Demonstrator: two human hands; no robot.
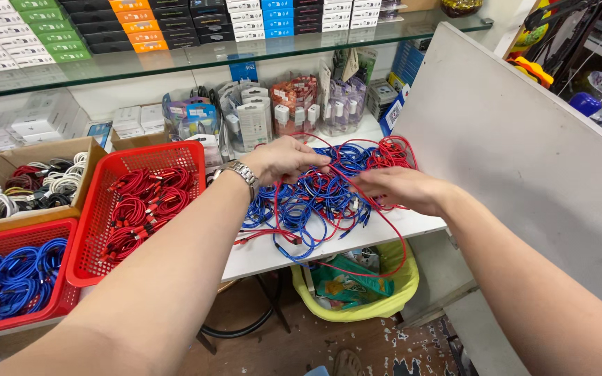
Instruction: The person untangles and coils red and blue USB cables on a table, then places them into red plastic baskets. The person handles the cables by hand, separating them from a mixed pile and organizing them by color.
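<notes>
A: Nearest, what's packaged?
B: A green packet [343, 287] in the yellow bin [398, 296] under the white table [273, 254].
A: The hands?
B: Left hand [283, 159] and right hand [398, 189] both pinch strands in the tangled blue and red cables [322, 191] on the table.
A: Beyond?
B: Clear charger packs [294, 104], then coloured boxes [134, 24] on the glass shelf [175, 63].

A white table [266, 257] carries a tangled heap of blue and red cables [322, 191]. On it also sit two red baskets [99, 230], a cardboard box [8, 167] and clear packets of chargers [294, 104].
</notes>
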